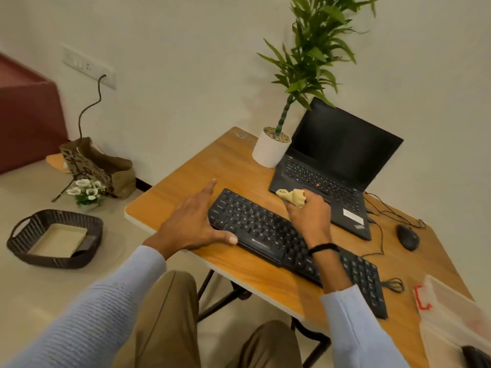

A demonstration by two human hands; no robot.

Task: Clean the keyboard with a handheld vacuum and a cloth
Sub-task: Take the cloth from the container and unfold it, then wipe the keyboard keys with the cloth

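A black keyboard (268, 235) lies diagonally across the wooden table (186, 197). My left hand (191, 224) is spread at the keyboard's left end, its thumb pressed against the front edge and its fingers straight along the side. My right hand (309, 216) hovers over the keyboard's middle rows and grips a bunched yellowish cloth (293, 197), which sticks out above the fist. No handheld vacuum can be made out in view.
An open black laptop (334, 166) and a white potted plant (269, 151) stand at the table's far side. A black mouse (407, 237) with cables lies to the right. A white plastic bag (457, 317) sits at the near right corner. A dark wicker basket (55, 239) is on the floor to the left.
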